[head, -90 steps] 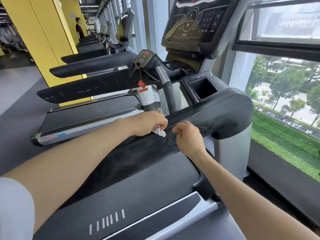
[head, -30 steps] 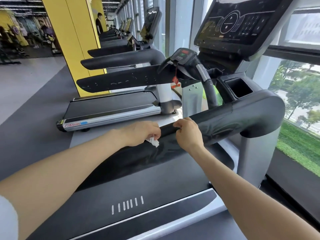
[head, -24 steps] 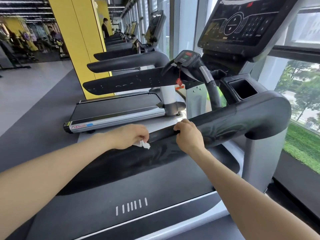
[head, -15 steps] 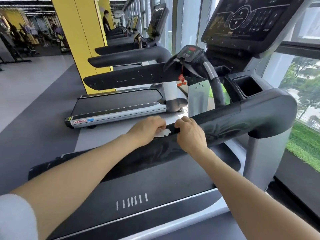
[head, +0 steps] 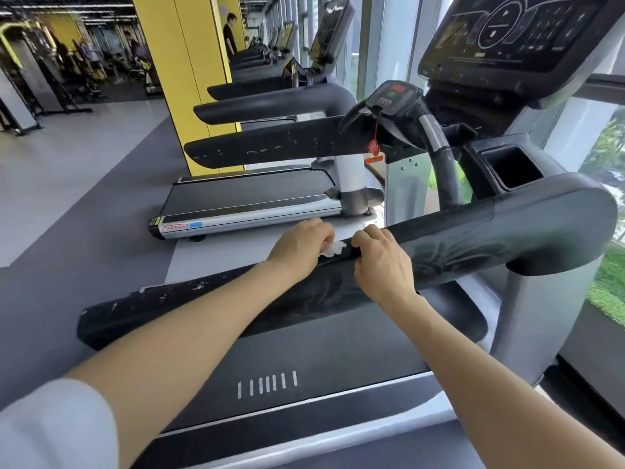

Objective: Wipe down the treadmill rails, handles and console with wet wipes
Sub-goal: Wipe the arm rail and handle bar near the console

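A long black padded rail [head: 456, 242] of the treadmill runs from lower left to the right, its left end scuffed with white marks. My left hand [head: 299, 247] grips a small crumpled white wet wipe [head: 333, 248] against the rail's top edge. Just to its right, my right hand [head: 382, 262] curls over the same edge and holds the rail. The dark console [head: 517, 35] stands at the upper right, with a curved handle [head: 439, 154] and a small control panel [head: 392, 96] below it.
The treadmill belt [head: 304, 360] lies below the rail. A cup holder [head: 510, 167] sits behind it. More treadmills [head: 257, 198] line the window to the left, past a yellow pillar [head: 189, 76]. People stand far back. Windows are at the right.
My left hand slid the wipe back along the rail, then forward again until it sits beside my right hand. My right hand kept its hold on the rail.
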Motion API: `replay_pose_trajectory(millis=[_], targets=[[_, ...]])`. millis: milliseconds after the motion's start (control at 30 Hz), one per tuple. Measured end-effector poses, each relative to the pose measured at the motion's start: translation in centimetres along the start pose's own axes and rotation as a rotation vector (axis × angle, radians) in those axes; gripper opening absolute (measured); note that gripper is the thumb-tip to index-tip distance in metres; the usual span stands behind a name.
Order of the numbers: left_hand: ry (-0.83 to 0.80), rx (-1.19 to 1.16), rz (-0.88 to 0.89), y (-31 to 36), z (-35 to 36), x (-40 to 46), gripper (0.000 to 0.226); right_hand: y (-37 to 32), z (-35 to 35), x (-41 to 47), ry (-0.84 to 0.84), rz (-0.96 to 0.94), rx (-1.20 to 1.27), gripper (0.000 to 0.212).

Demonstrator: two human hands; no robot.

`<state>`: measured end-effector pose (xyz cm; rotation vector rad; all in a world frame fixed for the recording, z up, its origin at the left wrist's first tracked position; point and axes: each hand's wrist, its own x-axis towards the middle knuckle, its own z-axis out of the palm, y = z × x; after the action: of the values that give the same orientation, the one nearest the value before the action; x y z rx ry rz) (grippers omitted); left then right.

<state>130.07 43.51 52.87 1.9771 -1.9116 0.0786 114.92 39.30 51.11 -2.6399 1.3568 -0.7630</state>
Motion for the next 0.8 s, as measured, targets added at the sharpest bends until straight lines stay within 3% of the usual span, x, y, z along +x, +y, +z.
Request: replay_pose_trajectory(millis=[233,533,700,800], targets=[[-0.008,0.073,-0.028,-4.5,-2.3,-6.1,0.009,0.1,0.1,0.0,0.003,-0.009,0.014,0.024],[0.032,-0.026,-0.076,-1.0,-1.1,-3.4,0.010,-2.7,0.3,-0.6,-0.048,-0.091,0.135,0.027],[0.059,-0.015,-0.228,-5.9,-3.4,-8.4,0.011,-4.5,2.0,-0.9,-0.040,-0.126,0.147,0.025],[0.080,0.014,-0.242,-5.5,-3.1,-8.0,0.013,-4.3,2.0,-1.0,-0.038,-0.113,0.173,0.026]])
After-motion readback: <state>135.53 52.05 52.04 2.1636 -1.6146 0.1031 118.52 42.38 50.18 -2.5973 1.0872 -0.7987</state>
